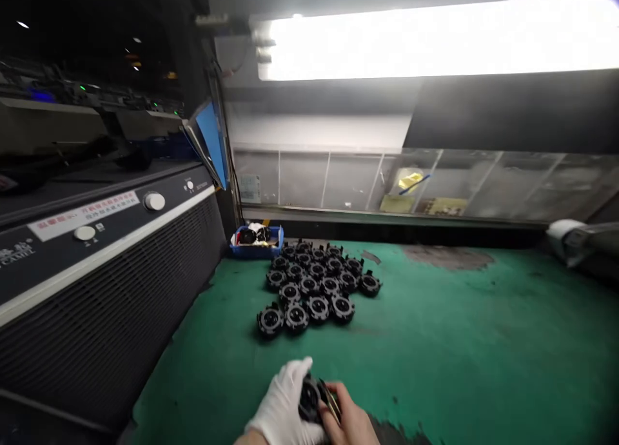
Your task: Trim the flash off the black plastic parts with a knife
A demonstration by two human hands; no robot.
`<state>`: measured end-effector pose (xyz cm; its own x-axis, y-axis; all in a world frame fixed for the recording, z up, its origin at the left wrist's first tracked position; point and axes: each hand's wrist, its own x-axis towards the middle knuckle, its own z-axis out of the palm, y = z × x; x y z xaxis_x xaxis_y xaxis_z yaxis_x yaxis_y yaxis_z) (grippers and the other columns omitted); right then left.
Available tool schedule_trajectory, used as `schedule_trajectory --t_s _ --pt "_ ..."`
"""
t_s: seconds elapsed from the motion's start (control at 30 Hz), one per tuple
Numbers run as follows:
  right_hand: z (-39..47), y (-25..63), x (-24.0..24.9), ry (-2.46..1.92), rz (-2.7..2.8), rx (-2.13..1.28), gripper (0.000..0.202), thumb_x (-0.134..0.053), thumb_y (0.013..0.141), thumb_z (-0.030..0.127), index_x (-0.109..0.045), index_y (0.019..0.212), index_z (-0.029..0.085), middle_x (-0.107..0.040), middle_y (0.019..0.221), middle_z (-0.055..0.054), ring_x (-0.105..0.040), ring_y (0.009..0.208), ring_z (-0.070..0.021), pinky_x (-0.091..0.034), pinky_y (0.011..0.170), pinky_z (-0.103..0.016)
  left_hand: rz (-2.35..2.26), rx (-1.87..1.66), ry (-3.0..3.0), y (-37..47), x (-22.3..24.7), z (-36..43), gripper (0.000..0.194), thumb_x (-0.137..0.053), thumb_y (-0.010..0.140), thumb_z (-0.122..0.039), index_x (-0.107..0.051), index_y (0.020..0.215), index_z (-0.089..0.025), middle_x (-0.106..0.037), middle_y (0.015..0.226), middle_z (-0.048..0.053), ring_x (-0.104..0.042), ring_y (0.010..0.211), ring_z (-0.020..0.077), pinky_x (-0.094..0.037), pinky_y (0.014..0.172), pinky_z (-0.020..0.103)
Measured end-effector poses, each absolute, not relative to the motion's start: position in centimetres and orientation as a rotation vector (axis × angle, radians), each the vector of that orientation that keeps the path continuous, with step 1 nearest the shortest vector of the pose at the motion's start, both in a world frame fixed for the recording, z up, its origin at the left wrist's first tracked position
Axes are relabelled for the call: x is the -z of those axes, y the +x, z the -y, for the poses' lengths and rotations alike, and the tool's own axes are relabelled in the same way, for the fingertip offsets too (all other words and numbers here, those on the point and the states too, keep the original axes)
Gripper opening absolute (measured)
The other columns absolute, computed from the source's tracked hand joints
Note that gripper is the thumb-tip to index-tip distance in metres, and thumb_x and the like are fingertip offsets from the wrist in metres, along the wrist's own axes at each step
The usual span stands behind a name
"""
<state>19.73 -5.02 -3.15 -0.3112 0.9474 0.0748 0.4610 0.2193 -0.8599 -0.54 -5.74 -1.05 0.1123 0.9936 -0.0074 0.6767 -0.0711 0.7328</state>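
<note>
My left hand point(283, 403), in a white glove, is wrapped round a round black part point(308, 398) with a ringed face. It holds the part low over the front of the green mat. Bare and close against it, my right hand point(351, 419) pinches slim metal tweezers point(333, 403), whose dark tip is at the part's right edge. Whether the tip touches the part I cannot tell. Beyond my hands, several similar round black parts point(318, 307) stand grouped in rough rows, ringed faces up.
A blue bin point(256, 250) with black parts and white material stands behind the group at the left. A black machine with knobs point(155, 201) borders the green mat point(459, 342) on the left. A pale nozzle-like fixture point(573, 238) juts in at the right; a bright lamp point(435, 35) hangs above.
</note>
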Motion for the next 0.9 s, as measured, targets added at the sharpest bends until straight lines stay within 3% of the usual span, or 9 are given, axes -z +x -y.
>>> schedule_trajectory --t_s 0.03,0.1,0.2,0.3,0.4,0.6,0.73,0.9 --pt "6.0 19.2 2.5 -1.267 1.885 -1.060 0.033 -0.056 0.098 0.055 -0.072 0.116 0.031 -0.083 0.094 -0.006 -0.081 0.085 -0.0272 -0.062 0.078 -0.033 -1.640 -0.680 1.797 -0.5 1.9 6.1 0.097 -0.097 0.069 -0.051 -0.057 0.153 -0.026 -0.062 0.148 0.019 -0.061 0.137 0.0415 -0.050 0.121 0.060" --pt "7.2 19.4 1.5 -1.279 1.884 -1.110 0.039 -0.054 0.103 0.054 -0.070 0.128 0.029 -0.083 0.107 -0.008 -0.081 0.094 -0.0256 -0.062 0.085 -0.033 -1.660 -0.689 1.811 -1.1 3.4 7.0 0.122 -0.100 0.053 -0.047 -0.049 0.160 -0.020 -0.062 0.148 0.021 -0.060 0.138 0.0478 -0.046 0.124 0.065" --pt "7.7 21.1 1.5 -1.305 1.895 -1.043 0.039 -0.054 0.105 0.055 -0.072 0.125 0.028 -0.083 0.112 -0.008 -0.081 0.098 -0.0248 -0.064 0.086 -0.032 -1.656 -0.718 1.818 -2.6 4.5 8.0 0.129 -0.099 0.053 -0.045 -0.041 0.165 -0.020 -0.061 0.151 0.022 -0.058 0.142 0.0485 -0.043 0.126 0.067" --pt "7.3 22.7 2.4 -1.309 1.883 -0.834 0.037 -0.055 0.105 0.055 -0.075 0.121 0.028 -0.083 0.117 -0.009 -0.081 0.104 -0.0268 -0.066 0.088 -0.034 -1.659 -0.740 1.825 -3.3 4.6 8.2 0.128 -0.100 0.056 -0.056 -0.041 0.165 -0.021 -0.061 0.153 0.021 -0.058 0.144 0.0453 -0.044 0.127 0.063" --pt "6.6 23.3 2.7 -1.303 1.885 -0.644 0.035 -0.055 0.107 0.050 -0.073 0.127 0.028 -0.082 0.123 -0.008 -0.080 0.110 -0.0260 -0.067 0.092 -0.035 -1.651 -0.747 1.837 -3.4 4.3 8.0 0.127 -0.098 0.055 -0.070 -0.048 0.160 -0.020 -0.063 0.151 0.021 -0.061 0.141 0.0436 -0.048 0.125 0.059" --pt "5.7 23.3 2.2 -1.269 2.024 -0.563 0.036 -0.050 0.111 0.041 -0.065 0.138 0.021 -0.078 0.130 -0.012 -0.077 0.117 -0.0263 -0.065 0.101 -0.042 -1.548 -0.671 1.842 -4.4 2.8 7.4 0.123 -0.096 0.063 -0.071 -0.046 0.162 -0.017 -0.057 0.160 0.023 -0.054 0.149 0.0446 -0.039 0.130 0.062" --pt "5.2 23.6 2.3 -1.270 2.134 -0.639 0.038 -0.050 0.113 0.038 -0.060 0.146 0.024 -0.074 0.141 -0.010 -0.073 0.128 -0.0250 -0.061 0.110 -0.042 -1.298 -0.560 1.861 -6.5 1.4 5.0 0.122 -0.099 0.057 -0.072 -0.054 0.159 -0.024 -0.061 0.159 0.016 -0.058 0.147 0.0420 -0.044 0.129 0.056" --pt "4.2 24.3 0.9 -1.135 2.378 -0.596 0.038 -0.047 0.114 0.035 -0.058 0.149 0.026 -0.076 0.135 -0.009 -0.075 0.122 -0.0241 -0.063 0.107 -0.042 -1.159 -0.585 1.846 -7.9 1.2 3.0 0.076 -0.076 0.093 -0.063 -0.055 0.158 -0.028 -0.060 0.162 0.008 -0.056 0.151 0.0333 -0.041 0.132 0.053"
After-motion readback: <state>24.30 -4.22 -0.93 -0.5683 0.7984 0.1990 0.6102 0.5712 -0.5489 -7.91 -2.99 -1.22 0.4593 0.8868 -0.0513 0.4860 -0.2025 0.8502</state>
